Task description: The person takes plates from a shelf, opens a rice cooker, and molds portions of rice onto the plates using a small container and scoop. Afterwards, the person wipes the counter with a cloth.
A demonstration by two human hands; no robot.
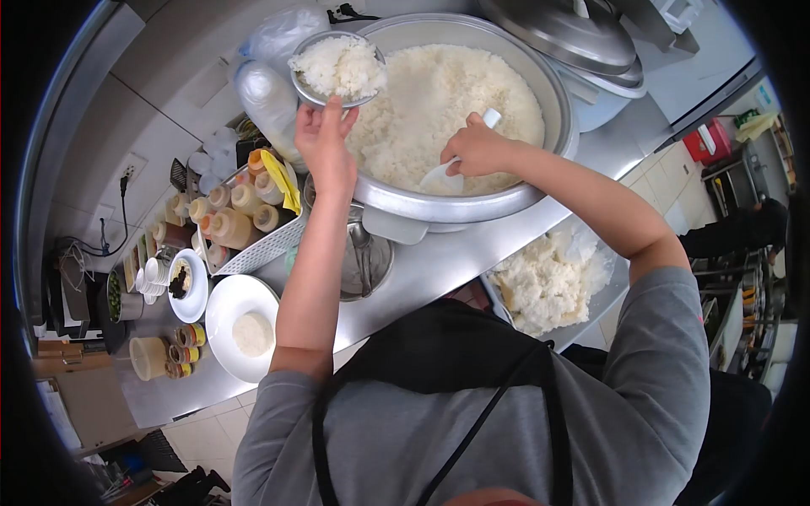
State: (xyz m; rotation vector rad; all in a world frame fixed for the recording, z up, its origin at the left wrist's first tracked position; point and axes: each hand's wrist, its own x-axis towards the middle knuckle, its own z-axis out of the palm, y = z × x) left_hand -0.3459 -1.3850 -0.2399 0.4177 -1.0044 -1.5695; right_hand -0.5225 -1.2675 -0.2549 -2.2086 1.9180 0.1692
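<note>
My left hand [327,139] grips a small metal bowl [307,94] from below, at the near left rim of a large rice pot [564,114]. White rice [342,67] is heaped in the bowl. Inside the pot, my right hand [479,150] is closed round a white rice paddle [440,178]. The paddle's blade rests on the cooked rice [472,76] near the pot's front wall, and its other end sticks up past my fingers.
Left of the pot, a white basket [261,244] holds squeeze bottles. A white plate [221,333] bears a rice mound. A metal container [371,261] with utensils stands before the pot. Below right sits a tub of rice [548,278]. A person in dark clothes [734,232] is at far right.
</note>
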